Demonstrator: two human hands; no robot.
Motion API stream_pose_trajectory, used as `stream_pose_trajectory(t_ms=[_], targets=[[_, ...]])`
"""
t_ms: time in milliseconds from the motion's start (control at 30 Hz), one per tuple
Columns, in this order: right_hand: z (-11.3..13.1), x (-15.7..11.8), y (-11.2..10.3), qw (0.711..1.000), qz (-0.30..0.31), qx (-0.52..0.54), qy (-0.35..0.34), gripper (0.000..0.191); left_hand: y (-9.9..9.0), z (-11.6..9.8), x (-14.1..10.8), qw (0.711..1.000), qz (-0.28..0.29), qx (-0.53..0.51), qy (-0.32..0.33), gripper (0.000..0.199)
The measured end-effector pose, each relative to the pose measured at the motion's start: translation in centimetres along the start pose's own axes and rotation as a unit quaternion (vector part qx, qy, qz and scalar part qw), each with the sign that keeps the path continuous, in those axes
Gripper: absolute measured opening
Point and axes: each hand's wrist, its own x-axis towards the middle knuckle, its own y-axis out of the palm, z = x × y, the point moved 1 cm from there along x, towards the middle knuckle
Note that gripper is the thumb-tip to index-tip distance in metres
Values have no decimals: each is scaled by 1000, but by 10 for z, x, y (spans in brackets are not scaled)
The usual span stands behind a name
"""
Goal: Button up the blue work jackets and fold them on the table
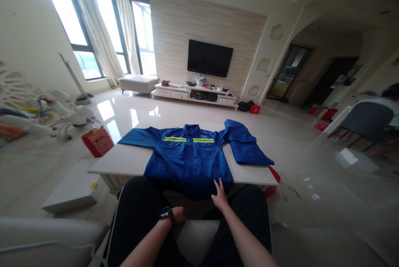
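Observation:
A blue work jacket (187,163) with yellow-green reflective stripes across the chest lies spread front up, its collar away from me. Its lower hem hangs over the near edge of the white low table (124,163). My right hand (220,196) is at the hem's right part, fingers spread and seemingly touching the cloth. Between my knees rests my left hand (178,214), curled in a loose fist below the hem, a dark watch (166,212) on its wrist. A folded blue garment (249,144) lies at the table's right, by the jacket's sleeve.
A red patterned bag (97,142) and a white box (73,188) stand on the floor to the left. Something red (272,182) shows by the table's right end. Across the room are a TV cabinet (195,93) and a grey chair (366,119) with a person beside it.

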Motion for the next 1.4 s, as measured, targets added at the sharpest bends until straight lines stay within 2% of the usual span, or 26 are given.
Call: stream_pose_trajectory(t_ms=[133, 600, 900, 1400], targets=[[1, 0, -1, 1000, 0, -4, 4, 86, -2, -1, -3, 1000, 3, -1, -24, 35], [-4, 1, 2, 1000, -5, -2, -4, 87, -2, -4, -6, 999, -15, -4, -32, 37], [-6, 2, 3, 1000, -2, 1, -4, 87, -6, -6, -12, 999, -6, -9, -30, 41], [-9, 3, 5, 1000, -7, 9, -9, 88, -3, -5, -8, 1000, -8, -8, -27, 39]])
